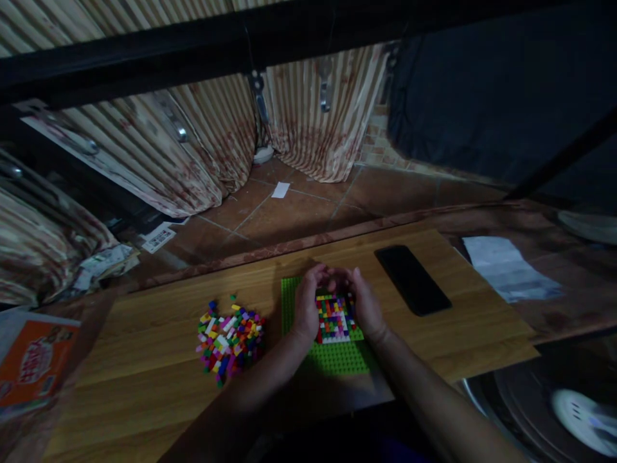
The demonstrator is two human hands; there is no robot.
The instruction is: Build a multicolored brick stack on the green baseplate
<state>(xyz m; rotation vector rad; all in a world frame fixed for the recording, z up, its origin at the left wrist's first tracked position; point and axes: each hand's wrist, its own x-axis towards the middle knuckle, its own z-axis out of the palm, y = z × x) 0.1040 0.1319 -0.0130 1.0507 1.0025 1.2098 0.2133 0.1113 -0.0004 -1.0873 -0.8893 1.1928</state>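
Observation:
A green baseplate (pixel 342 360) lies on the wooden board, bearing a patch of small toy bricks (pixel 332 319) in many colours, with white ones along its near and right parts. My left hand (pixel 307 307) curves around the left side of the patch, and my right hand (pixel 367 308) around its right side. Both sets of fingers curl together over the far edge, close to each other. Whatever they pinch, if anything, is too dark and small to tell. Left of the plate, a loose heap of coloured bricks (pixel 231 341) is spread on the wood.
A black phone (pixel 412 280) lies right of my hands on the wooden board (pixel 159 347). Creased white paper (pixel 511 269) is beyond the board's right end. An orange package (pixel 36 360) sits at the far left. Striped curtains (pixel 313 122) hang behind, above a tiled floor (pixel 270 215).

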